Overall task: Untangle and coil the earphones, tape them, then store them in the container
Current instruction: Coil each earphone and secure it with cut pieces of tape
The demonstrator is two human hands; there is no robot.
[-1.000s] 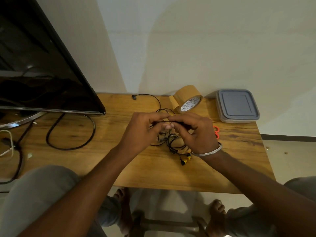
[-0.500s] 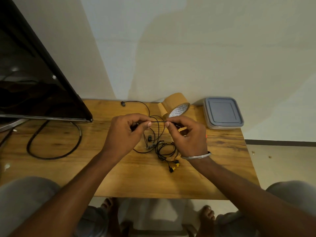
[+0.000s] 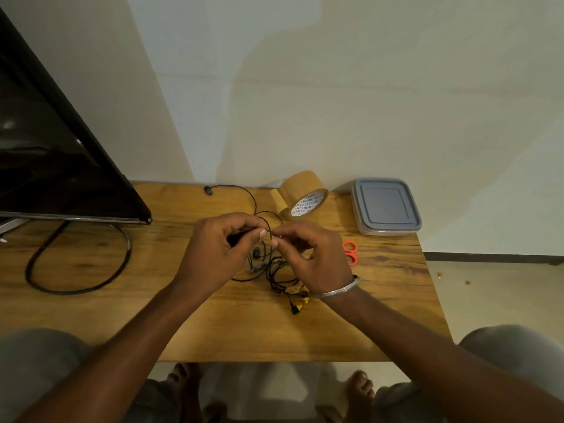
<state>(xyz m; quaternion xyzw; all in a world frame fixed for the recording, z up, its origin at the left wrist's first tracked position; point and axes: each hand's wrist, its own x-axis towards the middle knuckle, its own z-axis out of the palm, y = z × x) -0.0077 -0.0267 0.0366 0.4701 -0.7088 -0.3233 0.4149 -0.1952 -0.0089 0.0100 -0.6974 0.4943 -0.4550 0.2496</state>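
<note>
Pinching 1 short stretch of thin black cord between the left hand (image 3: 213, 254) and the right hand (image 3: 311, 257), thumb against forefinger on each, fingertips nearly meeting just above the desk (image 3: 213, 331). Holding that stretch roughly along the 9-to-3 o'clock line. Leaving the rest of the earphones (image 3: 274, 274) as a loose tangle on the wood directly under the pinch, toward 6 o'clock, with 1 earbud (image 3: 208, 190) trailing off to 11 o'clock near the wall. Judged equally near to both hands; probably best opened by drawing the pinch apart sideways, gently, to avoid cinching the knot. Limp, rubbery-looking wire, ending in small yellow-and-black tips (image 3: 297, 305) at 5 o'clock. At 1 o'clock, a brown tape roll (image 3: 302, 195) on edge, matte, with a white printed core. At 2 o'clock, a shallow square grey container (image 3: 386, 206), lid on, corners rounded. At 3 o'clock, orange scissor handles (image 3: 350, 252) just beside the right hand.
</note>
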